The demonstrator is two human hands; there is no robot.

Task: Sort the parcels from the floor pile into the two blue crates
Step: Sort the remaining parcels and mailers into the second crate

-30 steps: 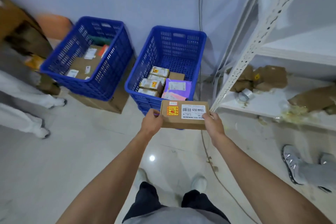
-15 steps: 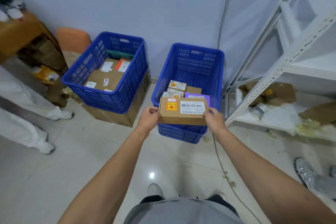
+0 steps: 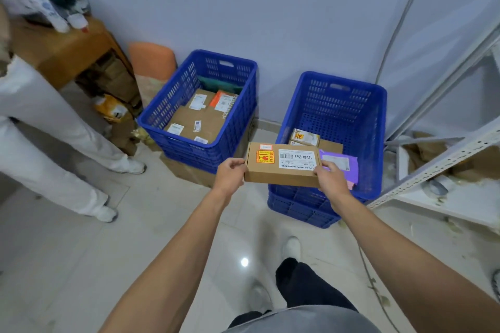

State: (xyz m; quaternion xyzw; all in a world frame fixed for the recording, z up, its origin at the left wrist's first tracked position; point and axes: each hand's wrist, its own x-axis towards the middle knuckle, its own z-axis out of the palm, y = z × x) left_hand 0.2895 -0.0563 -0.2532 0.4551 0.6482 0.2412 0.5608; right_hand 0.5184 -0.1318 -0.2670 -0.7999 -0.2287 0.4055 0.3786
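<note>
Parcel (image 3: 282, 167) held level between the hands: left hand (image 3: 230, 175) curled round one end, right hand (image 3: 331, 180) gripping the other, blue crate (image 3: 338, 105) just beyond the right.

Top: grey top (image 3: 300, 322), front edge only.
Trousers: dark trousers (image 3: 305, 284), black or perhaps navy, just beyond the grey top.
Shoes: white shoe (image 3: 291, 247) farther beyond the grey top; the other blurred.
Arms: bare down to left hand (image 3: 230, 176) and right hand (image 3: 331, 181).

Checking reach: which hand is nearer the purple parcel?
Right. The right hand grips the box beside the purple parcel; the left hand grips its other end, farther away.
</note>
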